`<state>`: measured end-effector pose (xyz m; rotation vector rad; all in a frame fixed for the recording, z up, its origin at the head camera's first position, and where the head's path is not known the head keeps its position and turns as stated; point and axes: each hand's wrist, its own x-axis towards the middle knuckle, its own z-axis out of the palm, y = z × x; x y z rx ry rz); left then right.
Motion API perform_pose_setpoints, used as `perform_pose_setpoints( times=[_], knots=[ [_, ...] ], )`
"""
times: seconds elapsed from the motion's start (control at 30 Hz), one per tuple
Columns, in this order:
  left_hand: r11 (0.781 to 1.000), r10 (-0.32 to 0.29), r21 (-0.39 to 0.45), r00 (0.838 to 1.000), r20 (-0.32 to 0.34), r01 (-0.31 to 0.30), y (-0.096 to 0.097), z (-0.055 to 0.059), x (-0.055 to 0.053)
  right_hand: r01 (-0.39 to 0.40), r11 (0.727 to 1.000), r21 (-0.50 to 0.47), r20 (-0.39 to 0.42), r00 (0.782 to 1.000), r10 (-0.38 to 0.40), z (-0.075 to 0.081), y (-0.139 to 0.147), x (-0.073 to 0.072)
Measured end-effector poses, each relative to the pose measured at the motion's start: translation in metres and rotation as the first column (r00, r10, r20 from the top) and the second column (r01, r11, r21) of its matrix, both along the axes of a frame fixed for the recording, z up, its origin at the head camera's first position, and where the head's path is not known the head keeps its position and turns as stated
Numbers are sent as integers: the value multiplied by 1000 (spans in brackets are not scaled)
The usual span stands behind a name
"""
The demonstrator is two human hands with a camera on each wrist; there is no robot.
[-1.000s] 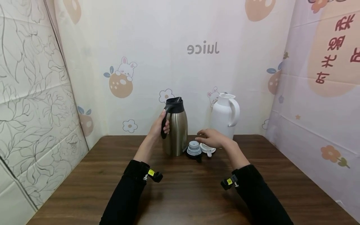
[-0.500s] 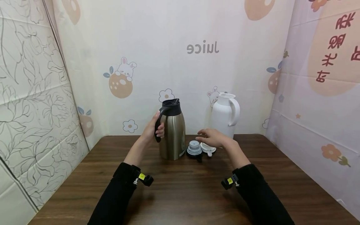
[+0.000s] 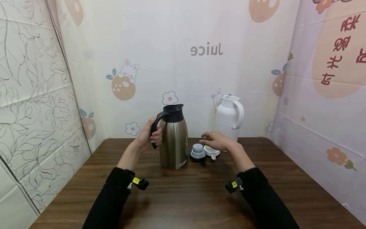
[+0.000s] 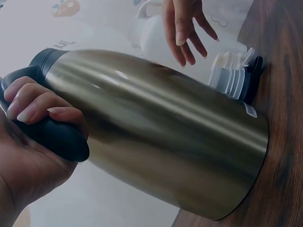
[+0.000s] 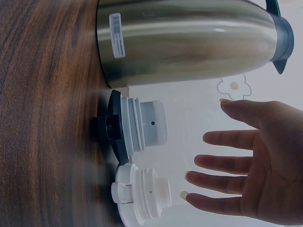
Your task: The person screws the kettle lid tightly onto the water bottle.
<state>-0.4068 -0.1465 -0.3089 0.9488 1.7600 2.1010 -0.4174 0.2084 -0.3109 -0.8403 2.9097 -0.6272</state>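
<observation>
My left hand grips the black handle of a metallic thermos jug, fingers curled round it in the left wrist view. The jug is upright with a black spouted collar, and its top has no lid on it. Above two lids hovers my right hand, fingers relaxed and holding nothing. One is a black and grey lid, lying upside down with its plug upward; beside it lies a white lid, also plug up. Behind the right hand stands a white thermos jug, its handle toward the right.
Everything stands toward the back of a brown wooden table. A printed cloth backdrop rises just behind the table's far edge, with more cloth at the left and right sides.
My left hand has brought the metallic thermos jug nearer and slightly left, and its spout has turned toward the right. The right hand and the lids have stayed in place.
</observation>
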Motion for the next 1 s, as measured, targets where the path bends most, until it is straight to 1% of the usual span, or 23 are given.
perform_pose_setpoints(
  times=[0.1, 0.2, 0.3, 0.43, 0.53, 0.67, 0.87, 1.0],
  knots=[
    [999, -46, -9, 999, -5, 46, -4, 1, 2, 6, 1000, -5, 2, 1000, -6, 0, 2, 0],
    [993, -112, -25, 993, -23, 111, -10, 1, 5, 9, 1000, -8, 2, 1000, -9, -1, 4, 1],
    [983, -182, -30, 982, -43, 181, -18, 0, 5, 11, 1000, -5, -2, 1000, -11, 0, 4, 1],
    [965, -262, -19, 964, -45, 262, -29, -1, 5, 11, 1000, -3, -5, 1000, -11, 0, 4, 2],
    [945, -326, -16, 945, -33, 326, -36, -2, 6, 11, 1000, -9, -3, 1000, -11, 1, 4, 3],
    [913, -408, -17, 912, -39, 407, -44, -2, 8, 20, 1000, -16, -3, 1000, -20, 2, 5, 4],
    [869, -494, 5, 866, -82, 496, -53, -3, 9, 26, 999, -22, -2, 1000, -26, 2, 6, 5],
    [837, -543, 20, 835, -88, 547, -60, -5, 8, 32, 999, -21, -5, 999, -32, 3, 6, 5]
  ],
)
